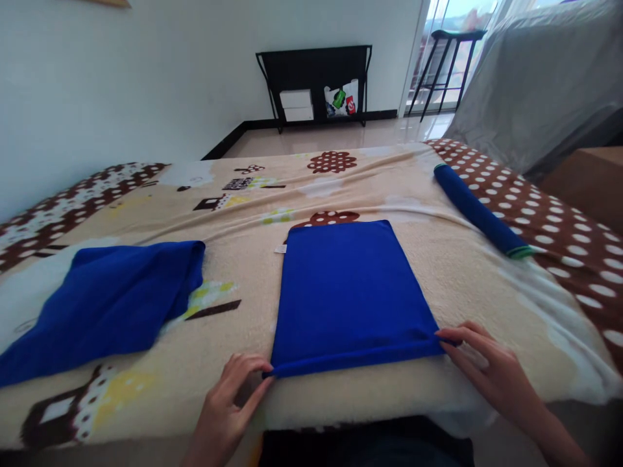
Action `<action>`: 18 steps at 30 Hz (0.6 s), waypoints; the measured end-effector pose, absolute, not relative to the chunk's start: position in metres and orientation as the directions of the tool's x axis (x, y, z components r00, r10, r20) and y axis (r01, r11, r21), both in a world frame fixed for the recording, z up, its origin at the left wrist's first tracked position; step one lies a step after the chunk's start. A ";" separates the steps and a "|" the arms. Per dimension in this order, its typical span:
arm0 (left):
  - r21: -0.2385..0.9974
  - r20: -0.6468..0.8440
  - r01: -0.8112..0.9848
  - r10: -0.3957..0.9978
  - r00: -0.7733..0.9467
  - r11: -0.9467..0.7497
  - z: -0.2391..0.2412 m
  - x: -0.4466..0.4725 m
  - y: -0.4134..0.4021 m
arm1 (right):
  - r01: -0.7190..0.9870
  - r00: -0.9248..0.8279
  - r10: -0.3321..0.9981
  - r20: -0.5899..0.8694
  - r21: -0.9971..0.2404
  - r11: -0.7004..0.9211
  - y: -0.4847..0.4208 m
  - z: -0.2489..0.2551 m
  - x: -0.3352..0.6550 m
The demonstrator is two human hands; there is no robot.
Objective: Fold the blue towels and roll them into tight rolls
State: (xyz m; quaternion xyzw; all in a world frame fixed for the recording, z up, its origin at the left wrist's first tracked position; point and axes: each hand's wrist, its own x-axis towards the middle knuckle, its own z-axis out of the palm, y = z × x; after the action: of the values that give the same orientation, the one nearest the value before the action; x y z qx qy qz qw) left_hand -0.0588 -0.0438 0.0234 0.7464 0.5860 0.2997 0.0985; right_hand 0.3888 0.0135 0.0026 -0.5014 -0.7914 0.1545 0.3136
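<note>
A blue cloth (345,285), folded into a rectangle, lies flat on the bed in front of me, a small white tag at its left edge. Its near edge looks turned over into a narrow band. My left hand (234,392) pinches the near left corner between thumb and fingers. At the near right corner, my right hand (487,366) has the cloth's edge between thumb and forefinger. Off to the left, a second blue cloth (121,298) lies loosely spread with a fold in it. A rolled dark blue cloth (479,211) with a green edge rests at the right.
The bed carries a cream blanket (233,240) with brown, white-dotted borders. Beyond it, a black shelf (316,71) stands against the wall, holding white boxes and a bag. A black stool (452,48), a plastic-draped bulky object (545,78) and a brown box (584,181) are at right.
</note>
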 end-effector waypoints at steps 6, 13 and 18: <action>0.399 0.376 0.882 0.922 0.093 -0.252 0.016 -0.046 -0.044 | 0.813 -0.321 0.799 0.509 -0.284 0.508 0.020 -0.011 0.383; 0.110 0.499 0.939 0.835 0.231 -0.325 0.013 -0.040 -0.048 | 0.785 -0.482 0.716 0.505 -0.115 0.609 0.013 -0.021 0.405; 0.044 0.457 0.926 0.832 0.315 -0.374 0.019 -0.046 -0.053 | 0.774 -0.490 0.770 0.409 -0.202 0.600 0.011 -0.023 0.416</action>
State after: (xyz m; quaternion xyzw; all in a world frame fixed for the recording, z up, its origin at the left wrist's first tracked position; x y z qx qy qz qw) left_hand -0.0457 -0.0532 0.0187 0.8027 0.5476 0.2071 -0.1138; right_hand 0.4156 0.0110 -0.0228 -0.4474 -0.8631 -0.0043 0.2345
